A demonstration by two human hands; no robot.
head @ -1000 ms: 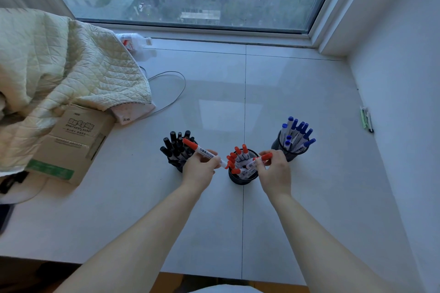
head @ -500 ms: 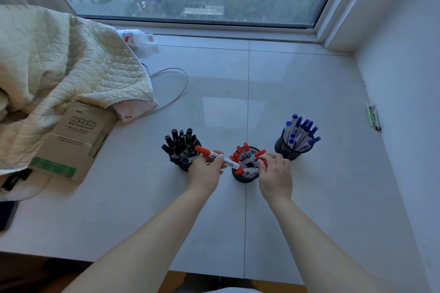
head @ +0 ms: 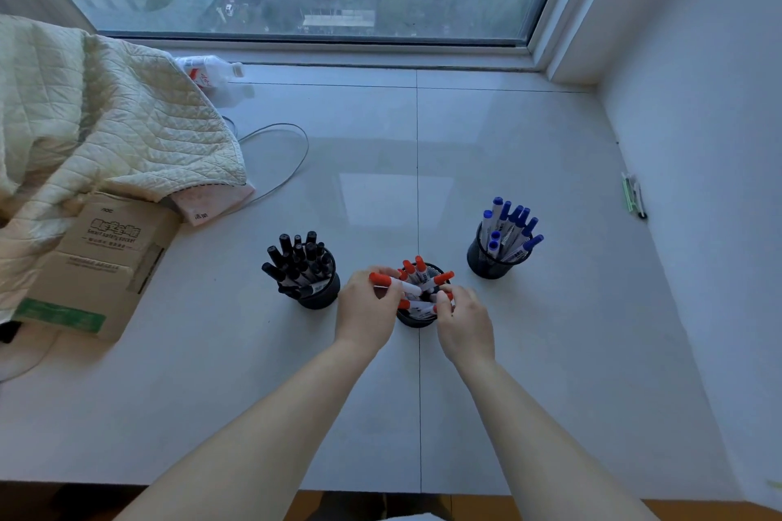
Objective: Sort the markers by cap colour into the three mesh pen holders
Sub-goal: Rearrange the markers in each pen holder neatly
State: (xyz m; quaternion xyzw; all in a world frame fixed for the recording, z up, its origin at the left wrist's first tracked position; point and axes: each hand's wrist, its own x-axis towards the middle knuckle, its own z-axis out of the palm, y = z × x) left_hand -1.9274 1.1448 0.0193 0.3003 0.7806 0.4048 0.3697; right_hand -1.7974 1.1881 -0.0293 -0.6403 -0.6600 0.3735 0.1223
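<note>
Quilt (head: 84, 118) and box (head: 97, 262) lie far left of the red holder (head: 417, 319) on the worktop (head: 550, 351). Black holder (head: 315, 294), full of black-capped markers, stands just left of it. Our left hand (head: 366, 309) pinches a red marker (head: 393, 283), tilted over the red holder's rim. Our right hand (head: 463, 319) has fingers curled onto markers inside the red holder; exact grip we cannot tell. Blue holder (head: 491, 262) stands right of it.
</note>
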